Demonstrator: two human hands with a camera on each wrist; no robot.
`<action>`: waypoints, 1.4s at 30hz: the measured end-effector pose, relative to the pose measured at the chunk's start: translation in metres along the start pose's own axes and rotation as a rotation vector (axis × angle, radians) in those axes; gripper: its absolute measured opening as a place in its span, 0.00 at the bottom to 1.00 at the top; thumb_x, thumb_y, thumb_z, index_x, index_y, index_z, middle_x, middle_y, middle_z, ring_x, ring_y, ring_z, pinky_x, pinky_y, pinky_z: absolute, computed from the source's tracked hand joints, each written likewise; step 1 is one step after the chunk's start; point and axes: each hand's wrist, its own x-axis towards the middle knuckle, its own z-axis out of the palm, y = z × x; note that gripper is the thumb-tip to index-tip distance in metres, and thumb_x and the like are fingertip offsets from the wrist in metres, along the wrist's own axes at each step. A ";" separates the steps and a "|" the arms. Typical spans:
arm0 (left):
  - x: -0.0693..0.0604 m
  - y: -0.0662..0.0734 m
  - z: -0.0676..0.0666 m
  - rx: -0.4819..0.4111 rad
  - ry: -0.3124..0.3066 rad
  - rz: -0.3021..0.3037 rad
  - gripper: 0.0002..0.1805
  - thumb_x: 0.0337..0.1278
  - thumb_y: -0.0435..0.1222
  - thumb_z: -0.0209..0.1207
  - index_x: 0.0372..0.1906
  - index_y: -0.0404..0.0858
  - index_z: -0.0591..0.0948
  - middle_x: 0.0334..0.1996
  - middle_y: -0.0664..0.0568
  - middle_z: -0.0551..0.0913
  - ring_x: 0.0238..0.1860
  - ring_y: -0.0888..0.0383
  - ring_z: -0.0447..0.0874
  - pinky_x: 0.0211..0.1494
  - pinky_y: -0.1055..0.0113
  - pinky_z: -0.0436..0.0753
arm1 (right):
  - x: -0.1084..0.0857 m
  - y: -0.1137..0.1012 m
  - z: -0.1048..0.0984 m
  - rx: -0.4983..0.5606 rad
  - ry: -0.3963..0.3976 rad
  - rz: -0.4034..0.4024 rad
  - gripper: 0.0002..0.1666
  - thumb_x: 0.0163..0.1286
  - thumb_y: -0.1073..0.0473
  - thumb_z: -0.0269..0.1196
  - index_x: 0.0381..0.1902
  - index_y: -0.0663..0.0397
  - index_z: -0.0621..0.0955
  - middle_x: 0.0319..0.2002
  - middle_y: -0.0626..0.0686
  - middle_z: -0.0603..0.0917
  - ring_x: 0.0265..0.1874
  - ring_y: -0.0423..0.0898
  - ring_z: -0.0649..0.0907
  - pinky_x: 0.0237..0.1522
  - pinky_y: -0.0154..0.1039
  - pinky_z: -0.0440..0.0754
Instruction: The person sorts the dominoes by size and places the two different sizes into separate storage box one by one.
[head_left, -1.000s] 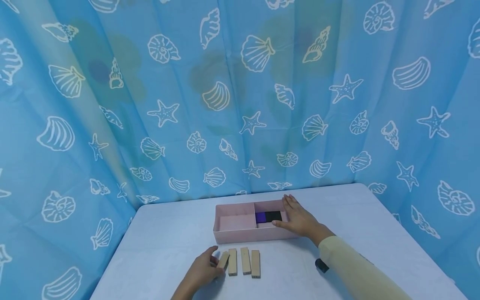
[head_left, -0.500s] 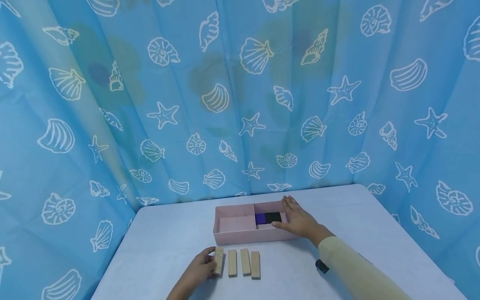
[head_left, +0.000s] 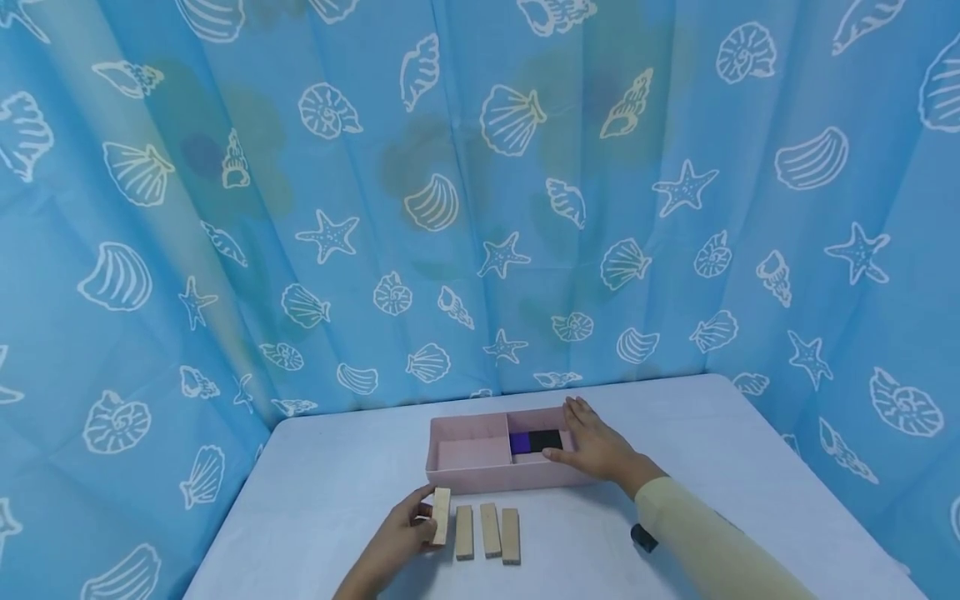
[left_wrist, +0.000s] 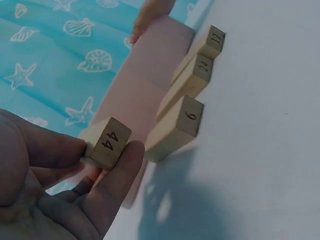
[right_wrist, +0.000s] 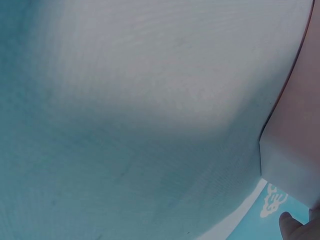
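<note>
My left hand (head_left: 397,537) pinches a wooden block (head_left: 442,517) between thumb and fingers, just in front of the pink box (head_left: 495,478). In the left wrist view, the held block's end (left_wrist: 111,142) reads 44. To its right, three similar wooden blocks lie in a row: one with a single digit, 9 or 6 (left_wrist: 190,116), one marked 24 (left_wrist: 202,67) and one marked 12 (left_wrist: 216,39). At the box's right end rests my right hand (head_left: 603,446), fingers straight by the far rim and thumb near the front one.
A divider splits the box; a purple block (head_left: 520,442) and a black block (head_left: 545,441) lie in its right compartment. A small black object (head_left: 642,537) shows beside the right sleeve. A shell-patterned blue curtain (head_left: 465,208) hangs behind the white table (head_left: 337,467).
My left hand has lifted the leftmost wooden block from beside the others and turned it more upright. The right hand has stayed at the box.
</note>
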 end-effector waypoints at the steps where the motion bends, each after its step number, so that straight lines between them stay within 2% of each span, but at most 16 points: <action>1: 0.000 0.002 0.000 0.003 0.002 0.000 0.39 0.54 0.22 0.52 0.74 0.30 0.56 0.44 0.40 0.73 0.41 0.50 0.78 0.41 0.58 0.85 | 0.000 0.000 0.000 -0.004 0.002 0.000 0.67 0.58 0.18 0.49 0.76 0.63 0.51 0.76 0.61 0.49 0.75 0.59 0.46 0.70 0.58 0.53; 4: 0.001 0.007 0.000 0.004 0.002 0.013 0.40 0.55 0.21 0.51 0.75 0.32 0.55 0.46 0.39 0.70 0.42 0.49 0.76 0.42 0.58 0.85 | 0.000 0.001 0.000 -0.007 0.003 -0.002 0.67 0.58 0.18 0.49 0.76 0.64 0.52 0.76 0.61 0.49 0.75 0.59 0.46 0.70 0.58 0.53; 8: 0.001 0.014 -0.001 0.009 0.009 0.039 0.37 0.61 0.23 0.51 0.75 0.33 0.55 0.47 0.39 0.69 0.44 0.48 0.74 0.43 0.58 0.85 | 0.000 0.001 0.000 -0.007 0.005 -0.005 0.66 0.58 0.18 0.49 0.76 0.63 0.52 0.76 0.61 0.49 0.75 0.58 0.46 0.70 0.58 0.52; 12: 0.001 0.022 -0.004 0.016 0.047 0.060 0.34 0.65 0.26 0.52 0.74 0.34 0.57 0.45 0.41 0.70 0.44 0.49 0.75 0.42 0.57 0.85 | 0.000 0.000 0.000 -0.002 0.006 -0.003 0.66 0.59 0.19 0.50 0.76 0.63 0.52 0.76 0.61 0.49 0.75 0.58 0.45 0.70 0.59 0.53; 24: 0.003 0.030 -0.011 0.052 0.086 0.121 0.31 0.66 0.29 0.55 0.73 0.39 0.62 0.45 0.42 0.76 0.42 0.52 0.79 0.44 0.58 0.84 | 0.002 0.000 0.001 -0.020 -0.012 0.003 0.64 0.61 0.22 0.51 0.76 0.65 0.50 0.76 0.61 0.47 0.75 0.59 0.45 0.70 0.57 0.52; 29: 0.007 0.034 -0.014 0.026 0.117 0.159 0.31 0.67 0.30 0.56 0.73 0.36 0.62 0.47 0.42 0.77 0.43 0.52 0.81 0.45 0.58 0.84 | 0.001 0.001 0.001 -0.010 -0.011 -0.003 0.64 0.61 0.22 0.51 0.76 0.65 0.50 0.76 0.62 0.47 0.75 0.59 0.45 0.70 0.58 0.52; 35: 0.012 0.041 -0.018 -0.019 0.113 0.207 0.29 0.66 0.32 0.59 0.70 0.32 0.66 0.46 0.41 0.77 0.43 0.51 0.83 0.45 0.58 0.84 | 0.001 0.002 0.000 -0.029 -0.003 -0.007 0.65 0.60 0.20 0.49 0.75 0.66 0.51 0.76 0.62 0.48 0.75 0.59 0.46 0.70 0.57 0.53; 42: 0.017 0.046 -0.021 0.008 0.118 0.233 0.29 0.64 0.35 0.61 0.68 0.36 0.68 0.47 0.42 0.76 0.43 0.51 0.82 0.45 0.60 0.84 | 0.002 0.000 0.001 -0.012 -0.009 -0.002 0.65 0.61 0.22 0.51 0.75 0.66 0.51 0.76 0.62 0.48 0.75 0.60 0.46 0.70 0.58 0.52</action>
